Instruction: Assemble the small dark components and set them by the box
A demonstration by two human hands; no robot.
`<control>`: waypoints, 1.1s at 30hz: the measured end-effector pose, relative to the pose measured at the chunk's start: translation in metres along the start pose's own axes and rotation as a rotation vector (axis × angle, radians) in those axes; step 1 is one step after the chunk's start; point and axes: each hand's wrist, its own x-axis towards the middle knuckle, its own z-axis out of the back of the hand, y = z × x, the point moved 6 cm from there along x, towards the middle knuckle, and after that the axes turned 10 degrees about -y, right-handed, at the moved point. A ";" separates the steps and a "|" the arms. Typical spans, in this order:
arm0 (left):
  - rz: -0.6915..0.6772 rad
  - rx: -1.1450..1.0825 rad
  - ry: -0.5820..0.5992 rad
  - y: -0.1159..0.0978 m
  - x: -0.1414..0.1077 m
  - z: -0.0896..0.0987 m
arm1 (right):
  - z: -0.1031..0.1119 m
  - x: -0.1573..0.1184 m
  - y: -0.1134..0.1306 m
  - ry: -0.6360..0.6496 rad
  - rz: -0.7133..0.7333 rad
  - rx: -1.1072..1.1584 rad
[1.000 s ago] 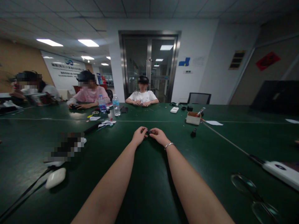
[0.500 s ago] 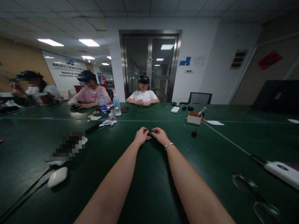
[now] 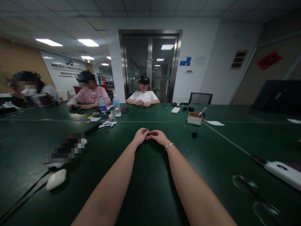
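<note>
Out over the green table [image 3: 150, 182], my left hand [image 3: 141, 136] is closed in a pinch around a small dark object [image 3: 147, 130]; its kind is too small to tell. My right hand [image 3: 160, 137], with a silver bracelet [image 3: 169, 146] at the wrist, has its fingers curled together and meets the left fingertips. Whatever the right fingers may grip is hidden where the hands come together. To the right of both hands, a small black object [image 3: 194, 133] stands on the table.
Eyeglasses [image 3: 245, 183] and a white device [image 3: 284, 174] with a cord lie at right. A small box [image 3: 194, 119] stands beyond my right hand. At left are a white rounded case [image 3: 56, 179] and a pixelated device. Water bottles [image 3: 117, 106] and several seated people are farther back.
My right hand has moved left, closing the gap, and its fingers now meet those of my left hand. The left hand keeps its pinch on the small dark object.
</note>
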 end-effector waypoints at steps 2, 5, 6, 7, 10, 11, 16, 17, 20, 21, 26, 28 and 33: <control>-0.007 -0.002 0.040 -0.002 -0.001 -0.003 | -0.001 -0.001 0.002 0.019 0.016 -0.020; -0.038 0.018 0.074 -0.002 -0.002 -0.004 | -0.001 -0.002 0.003 0.031 0.018 -0.080; -0.056 0.032 0.076 -0.001 -0.001 -0.003 | -0.001 -0.001 0.003 0.032 0.014 -0.099; -0.081 0.052 0.075 -0.002 -0.001 -0.003 | -0.001 -0.001 0.003 0.032 0.010 -0.115; -0.165 0.151 0.074 -0.004 -0.001 0.000 | -0.001 -0.001 0.005 0.034 0.029 -0.123; -0.187 0.185 0.080 -0.005 -0.001 0.000 | -0.002 -0.001 0.006 0.039 0.042 -0.116; -0.234 0.247 0.081 -0.007 0.000 0.001 | -0.002 -0.002 0.010 0.048 0.072 -0.101; -0.233 0.248 0.072 -0.006 0.000 0.002 | -0.002 -0.003 0.010 0.040 0.065 -0.105; -0.221 0.255 0.035 -0.005 0.001 0.003 | 0.000 -0.004 0.010 0.010 0.032 -0.125; -0.218 0.259 0.018 -0.005 0.001 0.004 | 0.001 -0.004 0.009 0.002 0.022 -0.128; -0.207 0.263 -0.039 -0.004 0.002 0.007 | 0.001 -0.003 0.008 -0.017 0.001 -0.128; -0.205 0.265 -0.053 -0.003 0.003 0.007 | 0.000 -0.003 0.007 -0.029 0.000 -0.126; -0.162 0.301 -0.115 -0.003 0.004 0.010 | 0.000 -0.002 0.004 -0.061 -0.012 -0.135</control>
